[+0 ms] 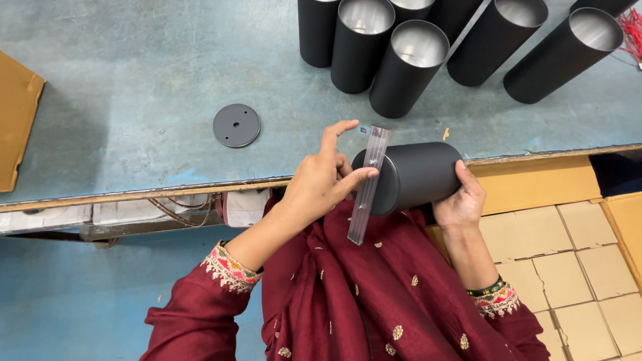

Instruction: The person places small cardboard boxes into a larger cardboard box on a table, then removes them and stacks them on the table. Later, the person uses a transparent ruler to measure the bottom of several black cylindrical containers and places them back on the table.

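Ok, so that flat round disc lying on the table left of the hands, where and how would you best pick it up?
Take the dark disc at its outer rim, coming from straight above. It lies flat on the blue-grey table with nothing touching it, so thumb and finger can pinch opposite edges. It is thin, so tipping one edge up first, or sliding it to the table edge, would probably help. Its small holes look too small to hook.

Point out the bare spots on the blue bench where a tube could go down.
Bare: left of the round disc, up to the cardboard, and between disc and upright black tubes. Crowded: the far right corner, packed with those tubes.
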